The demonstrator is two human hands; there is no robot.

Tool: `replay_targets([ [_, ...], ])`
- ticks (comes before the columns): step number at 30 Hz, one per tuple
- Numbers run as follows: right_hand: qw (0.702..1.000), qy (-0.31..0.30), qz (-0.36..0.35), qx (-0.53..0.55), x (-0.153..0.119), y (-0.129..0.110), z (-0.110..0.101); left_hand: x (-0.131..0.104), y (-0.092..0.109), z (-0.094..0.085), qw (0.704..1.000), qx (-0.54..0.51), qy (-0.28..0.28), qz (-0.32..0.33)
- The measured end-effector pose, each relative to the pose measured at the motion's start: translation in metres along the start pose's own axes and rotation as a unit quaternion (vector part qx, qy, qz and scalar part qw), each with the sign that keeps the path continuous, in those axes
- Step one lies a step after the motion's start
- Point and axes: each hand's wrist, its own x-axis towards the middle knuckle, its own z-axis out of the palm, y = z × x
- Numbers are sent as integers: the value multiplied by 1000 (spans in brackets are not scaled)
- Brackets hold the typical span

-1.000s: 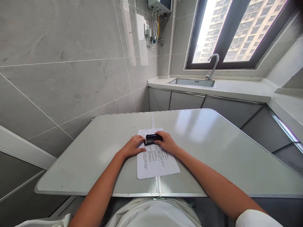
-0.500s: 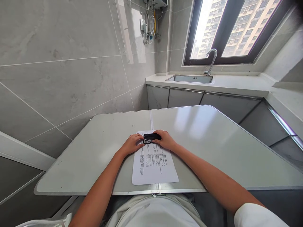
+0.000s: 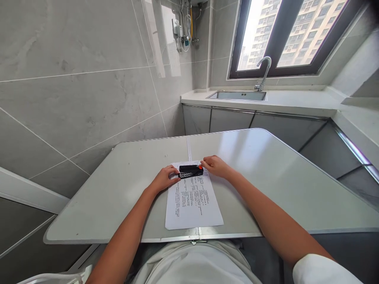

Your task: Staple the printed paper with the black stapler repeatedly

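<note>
A black stapler (image 3: 191, 170) with a red-orange part at its right end lies on its side over the top of a printed sheet of paper (image 3: 192, 207). A metal strip shows along its length. My left hand (image 3: 165, 179) grips the stapler's left end between thumb and fingers. At the other end my right hand (image 3: 215, 165) has its fingers closed at the red-orange part; its fingertips are partly hidden. Both hands rest close to the tabletop.
The light folding table (image 3: 251, 197) has a metal seam down its middle and rounded corners. Behind it stand a counter with a sink (image 3: 237, 96) and a faucet (image 3: 265, 73) under a window. A tiled wall (image 3: 89, 98) rises on the left.
My right hand has slid rightward along the stapler to its end, uncovering the red-orange part. My left hand has kept its grip. The paper lies nearly where it was.
</note>
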Motion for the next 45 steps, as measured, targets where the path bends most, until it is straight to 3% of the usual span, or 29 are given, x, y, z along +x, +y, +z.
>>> replay_targets([
  [6, 990, -91, -45, -96, -1, -6, -14, 0, 0, 1, 1000, 4, -7, -4],
  [11, 998, 41, -51, -13, 1, -8, 11, 0, 3, -1, 1000, -12, -4, 0],
  [16, 996, 26, -72, 36, 5, -12, 49, 0, 1, -2, 1000, -15, -8, -14],
  [19, 997, 40, -47, 42, 5, -13, 53, 0, 0, -3, 998, -49, 9, -39],
  [21, 993, 87, -61, 45, 4, -16, 50, 0, 1, -4, 991, -116, 45, -53],
  [24, 971, 210, -117, 8, 1, -24, 46, 1, 3, -6, 948, -301, 76, -68],
  [27, 927, 283, -223, -104, -1, -31, 49, 0, 5, -8, 863, -492, 5, -110],
  [30, 883, 240, -342, -214, -1, -34, 55, 0, 3, -10, 793, -589, -83, -133],
  [34, 851, 209, -399, -270, 0, -34, 57, 1, -2, -11, 762, -624, -114, -130],
  [36, 856, 193, -396, -271, -1, -34, 55, 2, -5, -10, 759, -627, -119, -132],
  [41, 902, 113, -360, -209, -2, -36, 51, 3, -11, -9, 771, -612, -99, -145],
  [45, 919, 102, -349, -154, -2, -35, 52, 2, -11, -9, 773, -610, -63, -164],
])
